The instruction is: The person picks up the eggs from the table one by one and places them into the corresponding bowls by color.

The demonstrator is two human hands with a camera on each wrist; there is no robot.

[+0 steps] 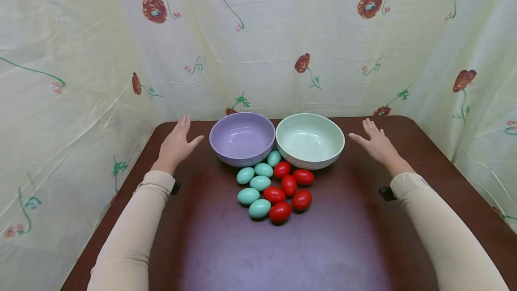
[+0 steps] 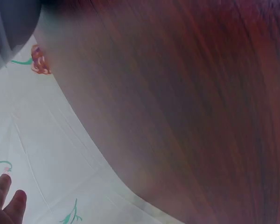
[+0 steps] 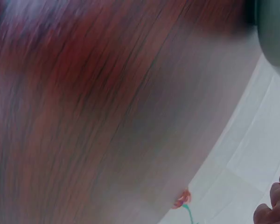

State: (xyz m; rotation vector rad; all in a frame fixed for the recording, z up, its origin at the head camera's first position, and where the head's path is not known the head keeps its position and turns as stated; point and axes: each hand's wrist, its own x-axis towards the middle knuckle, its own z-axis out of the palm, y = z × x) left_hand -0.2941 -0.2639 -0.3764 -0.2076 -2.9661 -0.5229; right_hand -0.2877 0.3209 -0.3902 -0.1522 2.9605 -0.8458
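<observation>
Handling is seemingly not yet starting: the left hand (image 1: 175, 146) and right hand (image 1: 378, 146) are being held well apart, fingers extended, gripping nothing — the left flanking the purple bowl (image 1: 242, 143), the right flanking the pale green bowl (image 1: 310, 142), neither touching. Six teal eggs (image 1: 260, 183) and six red eggs (image 1: 280, 212) are lying on the bench (image 1: 282, 255) in front of the bowls, teal mostly leftward. Picking one up would be calling for a hand reaching inward and curling round it. Most teal eggs are lying with long axes running roughly side to side; a central red egg (image 1: 289, 185) is pointing more toward the bowls — which ends are narrower, I cannot tell.
</observation>
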